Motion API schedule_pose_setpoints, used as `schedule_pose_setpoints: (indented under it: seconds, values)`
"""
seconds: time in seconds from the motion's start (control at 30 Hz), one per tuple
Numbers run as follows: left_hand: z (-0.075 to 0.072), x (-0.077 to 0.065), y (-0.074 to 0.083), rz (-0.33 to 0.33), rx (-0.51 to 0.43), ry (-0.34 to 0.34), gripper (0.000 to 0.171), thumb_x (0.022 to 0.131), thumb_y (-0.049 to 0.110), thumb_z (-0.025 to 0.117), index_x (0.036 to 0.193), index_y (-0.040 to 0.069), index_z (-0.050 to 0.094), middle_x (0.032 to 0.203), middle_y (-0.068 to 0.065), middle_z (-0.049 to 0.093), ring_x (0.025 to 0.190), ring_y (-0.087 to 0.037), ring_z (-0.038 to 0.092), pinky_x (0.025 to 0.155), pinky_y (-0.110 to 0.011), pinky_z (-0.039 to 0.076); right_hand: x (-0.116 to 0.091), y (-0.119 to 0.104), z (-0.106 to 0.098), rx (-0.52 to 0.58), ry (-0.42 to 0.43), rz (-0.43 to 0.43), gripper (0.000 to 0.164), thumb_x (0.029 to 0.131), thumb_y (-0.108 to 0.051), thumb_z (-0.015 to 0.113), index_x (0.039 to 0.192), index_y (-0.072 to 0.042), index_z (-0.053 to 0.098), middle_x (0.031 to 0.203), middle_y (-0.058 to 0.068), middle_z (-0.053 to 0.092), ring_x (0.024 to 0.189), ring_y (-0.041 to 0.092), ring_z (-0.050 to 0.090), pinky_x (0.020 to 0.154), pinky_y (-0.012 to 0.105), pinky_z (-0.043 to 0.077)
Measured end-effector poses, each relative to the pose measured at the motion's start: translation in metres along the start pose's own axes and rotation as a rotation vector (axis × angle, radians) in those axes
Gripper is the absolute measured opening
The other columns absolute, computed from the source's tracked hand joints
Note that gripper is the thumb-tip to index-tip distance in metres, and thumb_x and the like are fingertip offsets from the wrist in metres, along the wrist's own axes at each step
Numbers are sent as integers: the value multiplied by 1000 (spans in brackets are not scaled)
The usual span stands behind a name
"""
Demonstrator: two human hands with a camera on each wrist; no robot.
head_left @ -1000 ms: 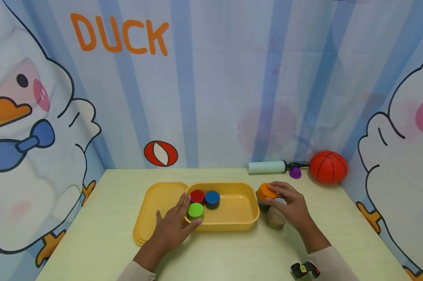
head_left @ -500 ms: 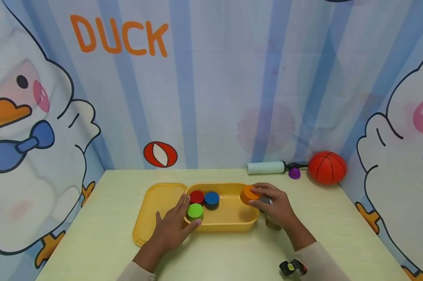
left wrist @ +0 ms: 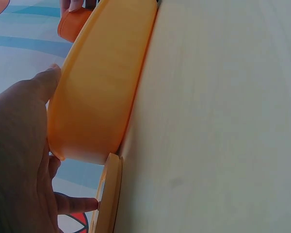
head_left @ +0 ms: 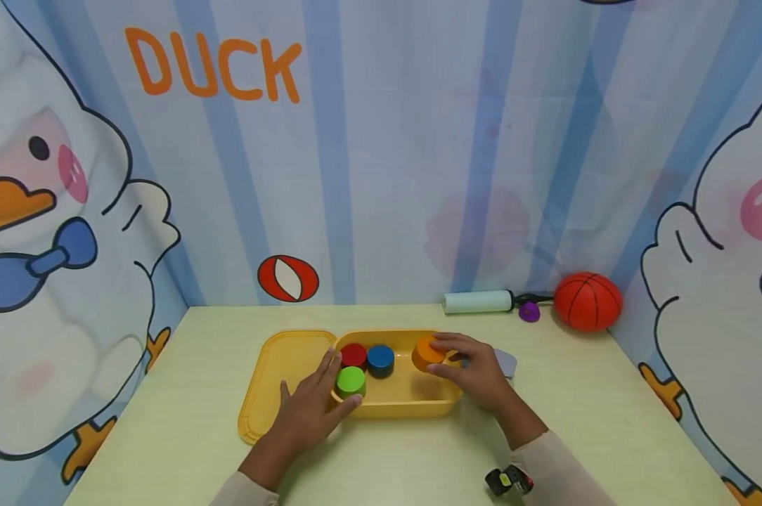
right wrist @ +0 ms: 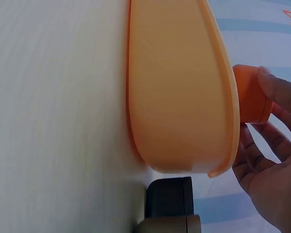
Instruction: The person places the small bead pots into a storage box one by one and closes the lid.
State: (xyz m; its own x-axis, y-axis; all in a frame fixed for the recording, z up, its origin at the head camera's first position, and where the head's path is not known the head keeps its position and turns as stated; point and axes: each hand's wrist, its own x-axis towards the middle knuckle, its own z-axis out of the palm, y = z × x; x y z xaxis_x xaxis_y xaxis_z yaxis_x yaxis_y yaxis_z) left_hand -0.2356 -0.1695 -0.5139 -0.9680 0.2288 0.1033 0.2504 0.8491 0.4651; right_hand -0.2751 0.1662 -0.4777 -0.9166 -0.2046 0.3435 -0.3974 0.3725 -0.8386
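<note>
My right hand [head_left: 482, 376] pinches an orange cylinder [head_left: 427, 353] between thumb and fingers, over the right part of a yellow plastic box [head_left: 400, 409]. In the right wrist view the orange cylinder [right wrist: 252, 94] shows a seam near one end and stands higher than the rim. Inside the box, at its left end, sit a red cylinder [head_left: 353, 356], a blue cylinder [head_left: 381, 360] and a green cylinder [head_left: 351, 381]. My left hand [head_left: 308, 411] rests with spread fingers along the box's left end, its thumb at the front rim. One finger touches the yellow lid [left wrist: 108, 199].
The lid lies flat left of the box. Right of the box stand a black cylinder [right wrist: 167, 196] and a brown one [right wrist: 169, 224], and a grey piece [head_left: 506, 362] shows behind my hand. A pale pump [head_left: 477, 302], a purple piece [head_left: 529, 312] and a small basketball [head_left: 588, 302] lie at the back.
My right hand has carried the orange cylinder leftward, from beside the box to over its inside. The left hand stays in place.
</note>
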Motion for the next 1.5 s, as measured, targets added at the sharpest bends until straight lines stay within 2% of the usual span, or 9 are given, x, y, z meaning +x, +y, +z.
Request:
schedule_pose_setpoints:
  seconds: [0.2, 0.3, 0.57, 0.73, 0.9, 1.3, 1.5]
  values:
    - [-2, 0, 0, -2, -3, 0, 92, 105, 76, 48, 177, 25, 21, 186, 8, 14, 162, -40, 42, 119, -94, 5, 5, -5, 14, -38, -45, 4, 40, 91, -11, 89, 129, -5, 81, 139, 20, 74, 115, 35, 75, 87, 24, 63]
    - [-4, 0, 0, -4, 0, 2, 92, 105, 76, 48, 177, 25, 21, 186, 7, 14, 161, -41, 44, 118, -95, 6, 8, -8, 21, -84, -70, -5, 40, 91, -12, 90, 129, -4, 81, 136, 19, 76, 110, 32, 76, 83, 20, 61]
    - [-5, 0, 2, -2, -4, -4, 90, 106, 73, 50, 177, 24, 22, 186, 7, 14, 161, -42, 44, 118, -95, 6, 11, -13, 35, -227, -171, -66, 39, 90, -12, 90, 127, -3, 81, 129, 16, 79, 95, 24, 76, 81, 29, 65]
    - [-5, -1, 3, -6, -9, -6, 90, 106, 71, 52, 176, 24, 22, 186, 6, 15, 160, -43, 44, 119, -94, 6, 13, -17, 41, -233, -238, 12, 37, 90, -12, 91, 125, -3, 81, 127, 15, 79, 91, 18, 71, 75, 24, 61]
    - [-5, -2, 5, -6, -20, -5, 90, 106, 71, 52, 176, 22, 25, 185, 4, 17, 159, -44, 45, 118, -95, 6, 15, -18, 45, -255, -261, 68, 38, 87, -13, 93, 122, -3, 82, 124, 14, 79, 89, 17, 70, 73, 24, 61]
    - [-3, 0, 4, -13, -5, -13, 88, 106, 72, 50, 176, 25, 24, 185, 7, 15, 160, -43, 44, 119, -94, 6, 21, -13, 54, -271, -312, 79, 34, 85, -12, 95, 116, -4, 83, 119, 13, 80, 74, 12, 67, 67, 24, 60]
    - [-2, 0, 4, -22, 4, -19, 89, 106, 74, 48, 176, 26, 24, 186, 9, 13, 161, -41, 43, 119, -94, 6, 22, -14, 58, -280, -340, 83, 28, 87, -7, 92, 113, -3, 83, 119, 14, 80, 77, 12, 72, 69, 26, 64]
